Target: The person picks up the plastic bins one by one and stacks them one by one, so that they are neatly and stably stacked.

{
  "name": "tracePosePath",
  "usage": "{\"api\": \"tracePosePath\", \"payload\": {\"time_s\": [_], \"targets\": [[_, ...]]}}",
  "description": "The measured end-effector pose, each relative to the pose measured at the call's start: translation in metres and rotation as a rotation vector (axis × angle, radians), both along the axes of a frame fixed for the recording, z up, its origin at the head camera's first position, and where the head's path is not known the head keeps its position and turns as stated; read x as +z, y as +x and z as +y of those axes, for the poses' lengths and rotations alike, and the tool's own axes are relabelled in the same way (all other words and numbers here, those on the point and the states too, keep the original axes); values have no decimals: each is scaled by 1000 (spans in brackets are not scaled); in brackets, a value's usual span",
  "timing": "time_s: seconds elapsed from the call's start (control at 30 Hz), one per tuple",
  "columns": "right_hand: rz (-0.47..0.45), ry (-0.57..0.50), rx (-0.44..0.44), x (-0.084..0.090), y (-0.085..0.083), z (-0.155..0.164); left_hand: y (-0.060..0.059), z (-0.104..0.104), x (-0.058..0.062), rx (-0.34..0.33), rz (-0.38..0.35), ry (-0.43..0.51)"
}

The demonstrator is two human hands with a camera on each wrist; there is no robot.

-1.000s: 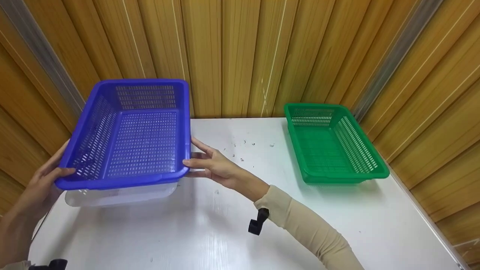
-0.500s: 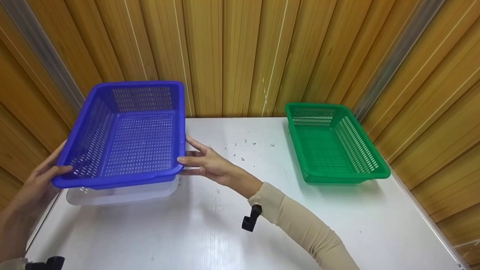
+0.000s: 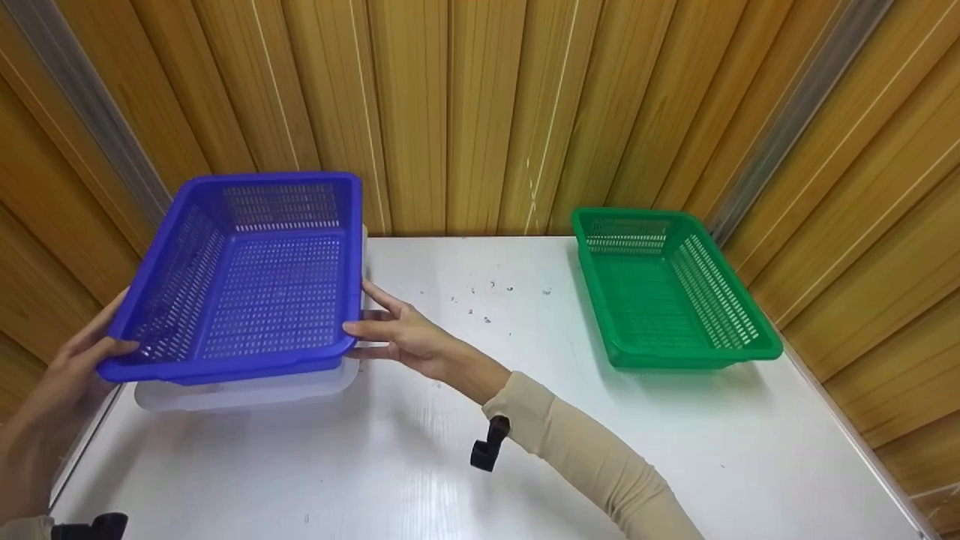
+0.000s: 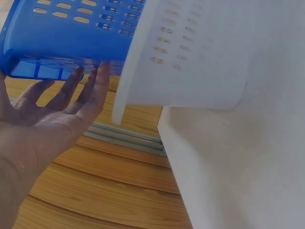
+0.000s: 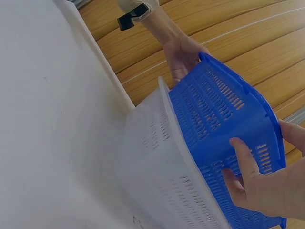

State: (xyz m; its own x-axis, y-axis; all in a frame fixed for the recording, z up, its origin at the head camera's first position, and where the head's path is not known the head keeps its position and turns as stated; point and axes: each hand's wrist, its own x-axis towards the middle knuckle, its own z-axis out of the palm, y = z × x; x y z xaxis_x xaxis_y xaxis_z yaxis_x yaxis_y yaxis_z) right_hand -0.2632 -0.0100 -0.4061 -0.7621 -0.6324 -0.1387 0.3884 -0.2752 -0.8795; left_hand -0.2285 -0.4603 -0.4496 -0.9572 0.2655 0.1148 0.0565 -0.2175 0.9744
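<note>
Both hands hold a blue plastic basket (image 3: 229, 367) at the left, level over a white slotted basket (image 3: 247, 396). My left hand (image 3: 71, 379) grips the left rim, thumb on top and fingers underneath. Opposite it, my right hand (image 3: 416, 341) pinches the right rim near the front corner, thumb over the edge. In the right wrist view, fingers of the right hand (image 5: 267, 191) touch the slotted outer wall of the blue basket (image 5: 209, 114). Its lower part goes down inside the rim of the white basket (image 5: 150, 157); most of that basket is hidden from above.
A green slotted basket (image 3: 645, 300) stands at the right on the white table (image 3: 480, 465). Wood-patterned panels (image 3: 480, 112) rise behind the table and on both sides. Small dark marks dot the tabletop between the baskets.
The blue basket has shifted a little left and sunk lower over the white basket, both hands moving with it. The white and green baskets have stayed in place.
</note>
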Motion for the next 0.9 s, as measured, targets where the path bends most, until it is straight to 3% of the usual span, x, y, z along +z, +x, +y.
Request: {"api": "tracePosePath", "payload": {"time_s": [0.3,0.53,0.9], "targets": [[33,63,1,-6,-1,-4,9,13,11,-10,-12,37],[49,86,-9,-12,-3,-2,14,26,21,10,6,-42],[64,101,-9,-22,-1,-9,13,16,14,12,22,-134]]}}
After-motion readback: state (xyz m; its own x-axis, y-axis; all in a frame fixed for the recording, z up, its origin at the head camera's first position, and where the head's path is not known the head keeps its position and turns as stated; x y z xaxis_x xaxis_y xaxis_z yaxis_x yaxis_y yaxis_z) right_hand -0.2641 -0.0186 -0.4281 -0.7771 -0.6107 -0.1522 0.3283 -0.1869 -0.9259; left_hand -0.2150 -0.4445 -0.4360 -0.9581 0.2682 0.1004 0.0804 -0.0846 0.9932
